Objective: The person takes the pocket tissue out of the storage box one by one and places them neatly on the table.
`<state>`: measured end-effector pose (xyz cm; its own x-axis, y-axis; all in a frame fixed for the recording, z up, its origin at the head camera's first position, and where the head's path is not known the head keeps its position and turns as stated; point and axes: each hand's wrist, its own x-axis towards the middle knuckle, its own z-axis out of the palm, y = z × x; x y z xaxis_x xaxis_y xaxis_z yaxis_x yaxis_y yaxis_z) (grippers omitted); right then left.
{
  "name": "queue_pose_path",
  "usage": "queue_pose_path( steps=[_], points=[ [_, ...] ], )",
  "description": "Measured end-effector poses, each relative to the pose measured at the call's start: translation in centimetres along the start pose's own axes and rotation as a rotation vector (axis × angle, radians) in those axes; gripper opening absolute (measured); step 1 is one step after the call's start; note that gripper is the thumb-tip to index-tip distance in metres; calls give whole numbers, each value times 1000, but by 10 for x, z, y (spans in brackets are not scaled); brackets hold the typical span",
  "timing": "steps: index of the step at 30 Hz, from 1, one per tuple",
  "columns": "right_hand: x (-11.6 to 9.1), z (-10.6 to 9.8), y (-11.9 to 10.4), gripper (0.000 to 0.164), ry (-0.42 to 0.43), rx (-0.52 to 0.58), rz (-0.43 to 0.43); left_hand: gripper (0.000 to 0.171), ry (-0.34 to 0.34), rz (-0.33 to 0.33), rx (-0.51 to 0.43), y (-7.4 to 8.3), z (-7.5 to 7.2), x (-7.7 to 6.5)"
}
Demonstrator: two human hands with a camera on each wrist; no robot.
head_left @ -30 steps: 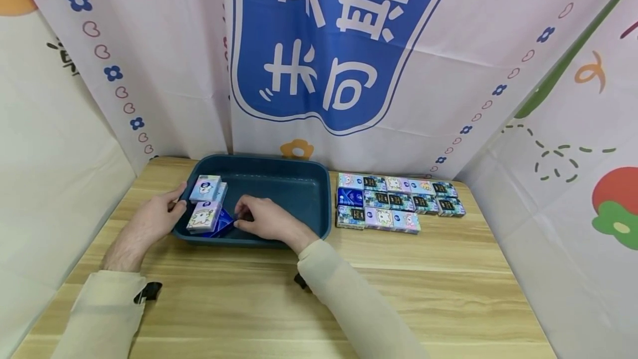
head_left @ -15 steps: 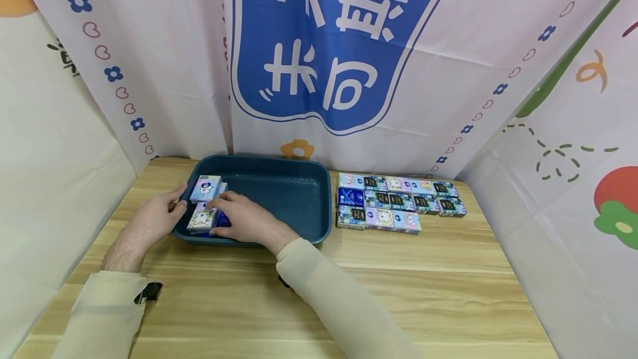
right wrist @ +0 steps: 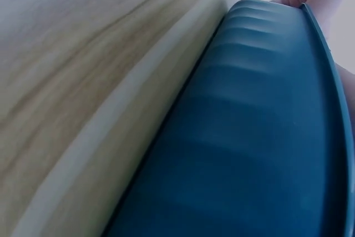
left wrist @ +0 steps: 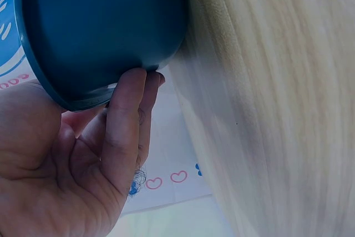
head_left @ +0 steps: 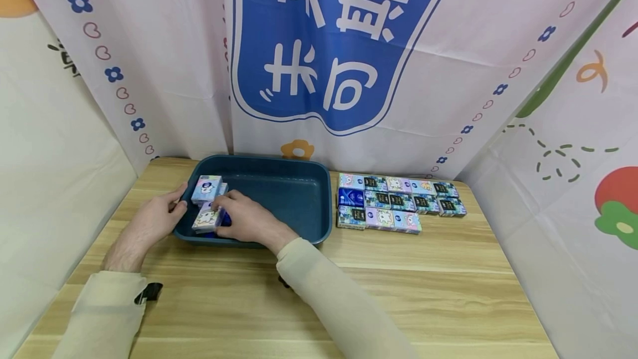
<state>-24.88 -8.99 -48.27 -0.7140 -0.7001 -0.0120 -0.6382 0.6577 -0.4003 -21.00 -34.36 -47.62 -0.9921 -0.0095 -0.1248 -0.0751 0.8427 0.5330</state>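
Note:
A dark teal tray (head_left: 279, 166) lies on the wooden table, packets of pocket tissues in its left end. My left hand (head_left: 153, 219) grips the tray's left rim; in the left wrist view its fingers (left wrist: 125, 120) lie along the tray's outer wall. Inside the tray, my right hand (head_left: 251, 220) pinches a pale tissue pack (head_left: 205, 219) with a cartoon figure. A dark blue tissue pack (head_left: 227, 219) shows partly under that hand. Behind them sits a light blue tissue pack (head_left: 206, 187) on another. The right wrist view shows mostly the tray's outer side (right wrist: 238, 126), with the right fingers hidden.
Right of the tray, several tissue packs (head_left: 389, 200) lie in three rows, most with dark floral or pastel cartoon prints and a dark blue one (head_left: 351, 196) among them. A printed cloth (head_left: 179, 71) hangs behind the table (head_left: 399, 276), and pale cloth walls stand at both sides.
My right hand has moved left from the dark blue pack to the pale cartoon tissue pack. That pack has shifted slightly right. My left hand has stayed at the tray's rim.

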Motion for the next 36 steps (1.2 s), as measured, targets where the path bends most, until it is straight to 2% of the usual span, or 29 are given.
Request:
queue_pose_path(
  steps=[4,12,27,36],
  points=[
    [-8,-7,4,50,23,43,15,65,1,2,0,0,0,0],
    [-29,-24,15,51,99,49,48,64,17,11,9,0,1,0],
    [-74,-57,52,53,232,154,204,65,-8,-4,-1,0,0,1],
    [-99,-68,80,52,323,187,241,65,-15,-12,-4,1,0,1]
  ],
)
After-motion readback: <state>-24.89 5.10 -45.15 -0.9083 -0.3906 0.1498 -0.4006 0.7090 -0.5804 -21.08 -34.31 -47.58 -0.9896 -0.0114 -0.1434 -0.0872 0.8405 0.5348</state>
